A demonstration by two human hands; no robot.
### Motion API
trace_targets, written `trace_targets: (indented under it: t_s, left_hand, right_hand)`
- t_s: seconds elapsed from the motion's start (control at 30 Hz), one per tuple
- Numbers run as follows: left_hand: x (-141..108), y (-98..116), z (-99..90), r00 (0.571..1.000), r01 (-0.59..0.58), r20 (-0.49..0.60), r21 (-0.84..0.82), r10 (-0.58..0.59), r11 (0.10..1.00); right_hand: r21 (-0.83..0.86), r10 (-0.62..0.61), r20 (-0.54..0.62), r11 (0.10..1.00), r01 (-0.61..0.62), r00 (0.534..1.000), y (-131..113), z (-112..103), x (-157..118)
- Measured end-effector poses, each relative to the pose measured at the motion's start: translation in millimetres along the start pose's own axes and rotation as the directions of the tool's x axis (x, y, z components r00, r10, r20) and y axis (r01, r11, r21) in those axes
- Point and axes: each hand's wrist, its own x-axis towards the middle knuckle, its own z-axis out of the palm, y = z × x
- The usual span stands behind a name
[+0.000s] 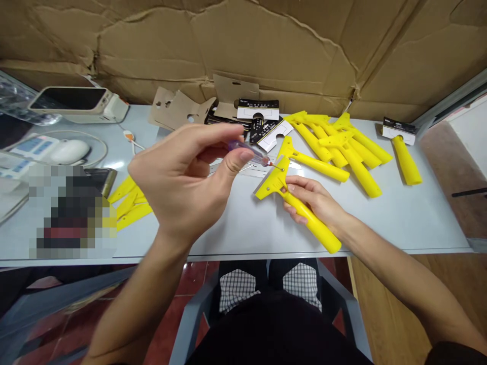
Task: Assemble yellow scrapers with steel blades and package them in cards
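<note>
My left hand (194,177) is closed around the clear purplish handle of a small screwdriver (261,156). Its thin shaft reaches to a screw near the upper corner of a yellow scraper (314,223). Closed round the neck of that scraper, my right hand (314,203) holds it with the wide head up and to the left, the handle slanting down to the right. A second screw shows on the head, and a blade edge runs along its outer side. Just behind lies another yellow scraper (319,166) on the table.
Several yellow scrapers (353,147) are piled at the back right; one with a card label (398,133) lies farther right. Black-and-white cards (258,110) and brown cardboard pieces (178,109) sit at the back. Flat yellow parts (133,208), a white mouse (70,151) and a phone (70,99) are left.
</note>
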Motion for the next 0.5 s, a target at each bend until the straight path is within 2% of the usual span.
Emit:
trace_targets:
  t_s: [0.07, 0.17, 0.23, 0.37, 0.5]
  left_hand:
    - [-1.5, -0.5, -3.6, 0.997, 0.047, 0.064, -0.057, -0.044, 0.997]
    - [-1.6, -0.7, -9.0, 0.984, 0.050, 0.173, 0.007, -0.051, 0.999]
    - [-1.0, 0.3, -9.5, 0.984, 0.049, 0.167, 0.037, -0.055, 0.998]
    - [-2.9, 2.8, -3.4, 0.993, 0.069, 0.093, -0.011, -0.068, 0.998]
    - [-8.3, 2.9, 0.0, 0.993, 0.101, 0.073, -0.058, -0.097, 0.993]
  right_hand:
    - [0.004, -0.006, 0.000, 1.000, 0.006, 1.000, 0.0, -1.1, 0.3]
    - [0.001, -0.014, -0.008, 1.000, 0.014, 1.000, -0.1, -1.7, 0.7]
    - [-0.002, -0.022, -0.003, 1.000, 0.022, 1.000, -0.3, -1.2, 0.5]
    - [-0.034, -0.029, 0.012, 0.999, 0.029, 1.000, 0.0, 0.1, -0.4]
    - [-0.050, -0.025, 0.017, 0.998, 0.026, 1.000, 0.9, -0.6, -0.8]
